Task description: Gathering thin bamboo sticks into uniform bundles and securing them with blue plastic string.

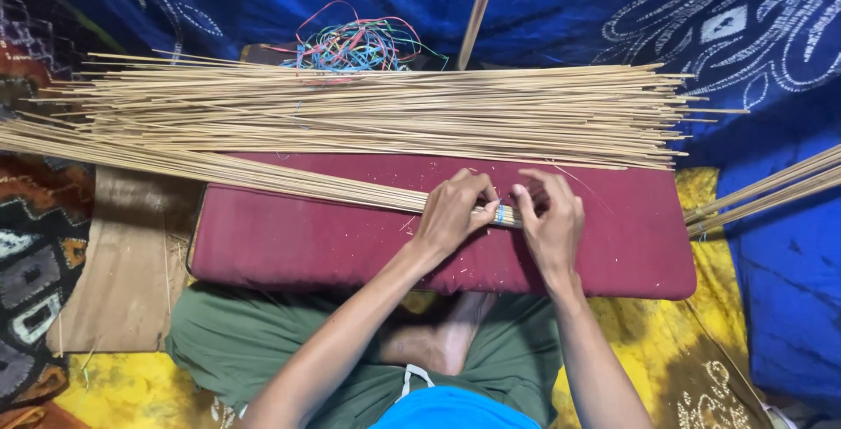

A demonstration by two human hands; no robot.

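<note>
A bundle of thin pale sticks lies slanted across a maroon cushion on my lap, running off to the left. My left hand grips the bundle's right end. My right hand pinches the same end from the right, at a thin blue band wrapped around the sticks. Both hands' fingers meet at the band.
A wide loose heap of sticks lies beyond the cushion. A tangle of coloured bands sits behind it. More sticks poke in from the right. Blue patterned cloth and yellow cloth cover the floor.
</note>
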